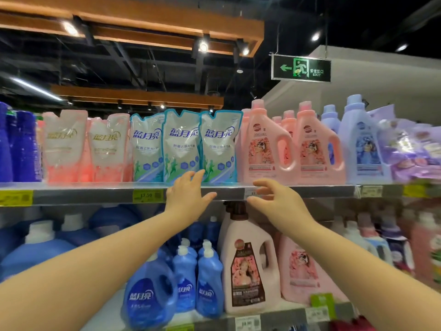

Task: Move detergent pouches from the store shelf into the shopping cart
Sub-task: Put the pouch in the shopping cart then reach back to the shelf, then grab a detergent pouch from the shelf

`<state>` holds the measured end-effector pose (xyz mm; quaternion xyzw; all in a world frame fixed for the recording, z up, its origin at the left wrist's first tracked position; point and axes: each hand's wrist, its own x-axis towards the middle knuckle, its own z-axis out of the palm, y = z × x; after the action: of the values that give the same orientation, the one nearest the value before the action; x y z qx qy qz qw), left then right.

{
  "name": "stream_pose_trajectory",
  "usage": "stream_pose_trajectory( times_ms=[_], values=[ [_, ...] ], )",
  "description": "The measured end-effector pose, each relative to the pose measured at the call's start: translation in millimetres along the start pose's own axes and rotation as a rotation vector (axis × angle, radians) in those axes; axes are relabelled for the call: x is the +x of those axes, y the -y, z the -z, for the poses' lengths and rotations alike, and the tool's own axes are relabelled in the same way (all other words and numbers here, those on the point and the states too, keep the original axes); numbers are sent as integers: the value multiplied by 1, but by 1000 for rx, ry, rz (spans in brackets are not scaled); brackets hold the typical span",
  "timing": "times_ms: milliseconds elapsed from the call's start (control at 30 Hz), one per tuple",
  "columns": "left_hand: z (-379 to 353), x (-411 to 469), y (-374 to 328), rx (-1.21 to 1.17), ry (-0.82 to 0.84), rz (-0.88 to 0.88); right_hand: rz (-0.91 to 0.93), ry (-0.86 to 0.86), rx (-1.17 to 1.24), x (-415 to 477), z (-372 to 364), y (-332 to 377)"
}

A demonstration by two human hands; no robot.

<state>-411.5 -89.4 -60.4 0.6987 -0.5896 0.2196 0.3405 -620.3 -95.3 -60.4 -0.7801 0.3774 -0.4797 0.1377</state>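
Three blue-and-white detergent pouches stand upright side by side on the top shelf (95,195): one on the left (146,149), one in the middle (181,144), one on the right (220,144). Pink pouches (65,146) stand to their left. My left hand (188,194) is raised in front of the shelf edge just below the middle and right blue pouches, fingers spread and holding nothing. My right hand (272,199) is raised beside it, below the pink jugs, fingers loosely open and empty. No shopping cart is in view.
Pink jugs (265,144) and lilac jugs (360,142) fill the top shelf to the right; dark blue bottles (21,146) stand at the far left. The lower shelf holds blue bottles (207,283) and a pink jug (248,266). An exit sign (301,68) hangs overhead.
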Motion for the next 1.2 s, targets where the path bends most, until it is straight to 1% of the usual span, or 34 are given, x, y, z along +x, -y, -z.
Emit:
stream_pose_trajectory(
  times_ms=[133, 300, 400, 500, 600, 733, 900, 1033, 1100, 1200],
  values=[
    [17, -42, -48, -303, 0, 2, -44, -1, 44, -34, 33, -14],
    [14, -113, -119, -477, -2, -70, -145, -9, 79, -85, 60, -51],
    [-4, -151, -169, -610, 54, -27, -202, -20, 85, -126, 83, -77],
    [-31, -194, -232, -781, 118, 29, -227, -26, -34, -182, 129, -110],
    [-64, -246, -305, -939, 233, 90, -287, -60, -132, -240, 190, -154],
    [-109, -295, -385, -1040, 382, 110, -463, -125, -126, -302, 260, -216],
    [-176, -322, -467, -1071, 552, 67, -683, -291, -80, -358, 315, -296],
    [-257, -337, -534, -1123, 730, 38, -882, -422, -85, -395, 342, -380],
    [-304, -352, -569, -1146, 882, 67, -1013, -492, -97, -418, 353, -428],
    [-381, -388, -613, -1089, 1094, 106, -1303, -600, -45, -464, 358, -497]
  ],
)
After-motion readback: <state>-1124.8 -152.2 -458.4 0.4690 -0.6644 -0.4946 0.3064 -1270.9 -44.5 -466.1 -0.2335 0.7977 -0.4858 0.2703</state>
